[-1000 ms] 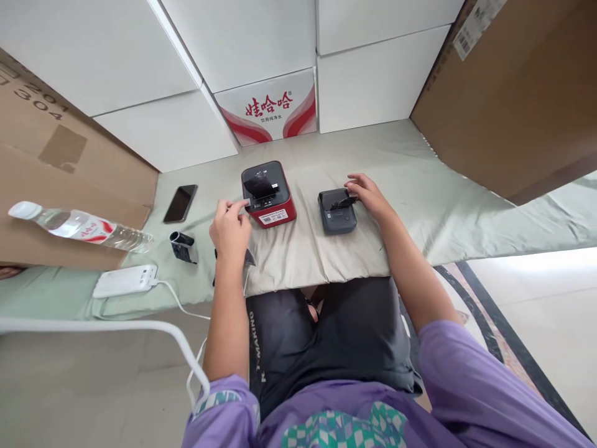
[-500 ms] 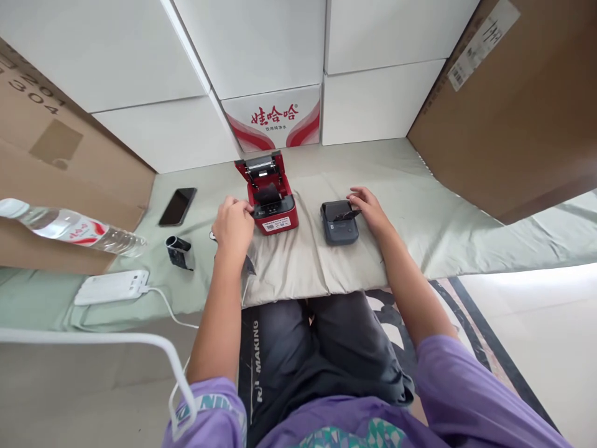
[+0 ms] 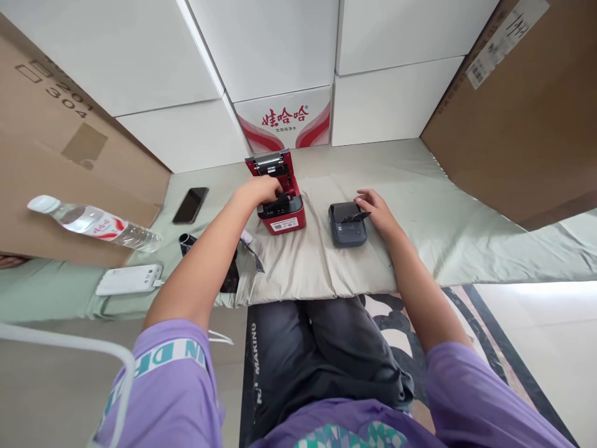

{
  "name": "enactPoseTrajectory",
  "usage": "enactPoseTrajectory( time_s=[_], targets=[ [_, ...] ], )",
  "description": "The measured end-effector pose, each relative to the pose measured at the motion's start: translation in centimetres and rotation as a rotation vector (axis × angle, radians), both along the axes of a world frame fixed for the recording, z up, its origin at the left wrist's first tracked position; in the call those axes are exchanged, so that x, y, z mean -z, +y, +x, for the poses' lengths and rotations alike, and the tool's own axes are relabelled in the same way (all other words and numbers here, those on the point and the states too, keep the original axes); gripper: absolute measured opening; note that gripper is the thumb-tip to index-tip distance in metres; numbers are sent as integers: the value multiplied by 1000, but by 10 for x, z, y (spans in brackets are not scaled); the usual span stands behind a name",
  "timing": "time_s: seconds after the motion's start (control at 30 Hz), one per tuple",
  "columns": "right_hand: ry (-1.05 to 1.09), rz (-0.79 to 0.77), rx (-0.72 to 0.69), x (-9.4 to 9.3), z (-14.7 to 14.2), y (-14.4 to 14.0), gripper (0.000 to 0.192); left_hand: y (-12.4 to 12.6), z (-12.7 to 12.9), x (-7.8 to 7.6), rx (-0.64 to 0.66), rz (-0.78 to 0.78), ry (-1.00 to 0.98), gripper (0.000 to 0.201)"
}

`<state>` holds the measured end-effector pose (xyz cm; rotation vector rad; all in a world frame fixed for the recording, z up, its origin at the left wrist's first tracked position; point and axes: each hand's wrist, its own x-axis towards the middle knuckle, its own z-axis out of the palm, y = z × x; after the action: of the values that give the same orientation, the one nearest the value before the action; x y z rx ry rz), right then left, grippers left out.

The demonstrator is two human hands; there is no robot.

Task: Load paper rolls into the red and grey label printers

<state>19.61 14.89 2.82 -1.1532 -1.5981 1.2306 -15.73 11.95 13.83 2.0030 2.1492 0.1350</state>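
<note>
A small red printer (image 3: pixel 285 219) sits on a beige folded cloth (image 3: pixel 308 267), its lid tipped up at the back. My left hand (image 3: pixel 262 188) reaches into its open top, fingers on the black roll inside. To its right lies a small grey printer (image 3: pixel 347 226). My right hand (image 3: pixel 379 210) rests against the right side of the grey printer, fingers curled loosely by its top edge.
A black phone (image 3: pixel 190 205), a black roll (image 3: pixel 185 241), a white power strip (image 3: pixel 129 280) and a water bottle (image 3: pixel 93 221) lie at the left. Cardboard boxes (image 3: pixel 56 143) flank both sides; white boxes (image 3: pixel 280 56) stand behind. A dark wrapper (image 3: pixel 242 258) lies under my left arm.
The red printer's lid has been opened upward. My left hand moved from the printer's left side into its open top. My right hand stayed by the grey printer.
</note>
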Motion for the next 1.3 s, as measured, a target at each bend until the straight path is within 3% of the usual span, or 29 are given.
enactPoseTrajectory(
  time_s=[0.1, 0.2, 0.37, 0.5, 0.57, 0.67, 0.8, 0.87, 0.97, 1.03, 1.1, 1.2, 1.23, 1.3],
  targets=[
    [-3, 4, -2, 0, 0, 0, 46, -6, 5, -12, 92, -132, 187, 40],
    [-8, 7, -7, 2, 1, 2, 44, -34, 2, -40, 94, 5, 100, 37],
    [-22, 46, -15, 8, 3, 6, 41, -116, -19, -95, -80, 240, -154, 47],
    [-25, 65, -11, 13, 4, 10, 37, -171, -64, -116, -265, 97, -192, 49],
    [-31, 74, -4, 14, 3, 12, 35, -186, -91, -112, -373, -51, -150, 43],
    [-39, 86, 6, 16, 3, 14, 34, -196, -118, -87, -438, -280, -65, 43],
    [-47, 98, 16, 19, 4, 17, 34, -196, -125, -34, -343, -340, 51, 41],
    [-48, 99, 20, 19, 4, 17, 34, -197, -126, -17, -288, -335, 14, 42],
    [-47, 111, 18, 19, 4, 17, 34, -201, -140, -12, -329, -178, -21, 46],
    [-41, 124, 16, 19, 4, 18, 33, -203, -154, -17, -432, -34, 21, 46],
    [-35, 134, 17, 20, 4, 18, 33, -200, -166, -18, -552, -72, 38, 50],
    [-34, 137, 21, 21, 4, 19, 33, -193, -172, -11, -603, -317, -17, 55],
    [-36, 137, 19, 22, 4, 19, 33, -191, -171, -9, -584, -335, -16, 51],
    [-43, 136, 15, 22, 4, 19, 33, -190, -166, -10, -555, -219, 14, 39]
  ],
)
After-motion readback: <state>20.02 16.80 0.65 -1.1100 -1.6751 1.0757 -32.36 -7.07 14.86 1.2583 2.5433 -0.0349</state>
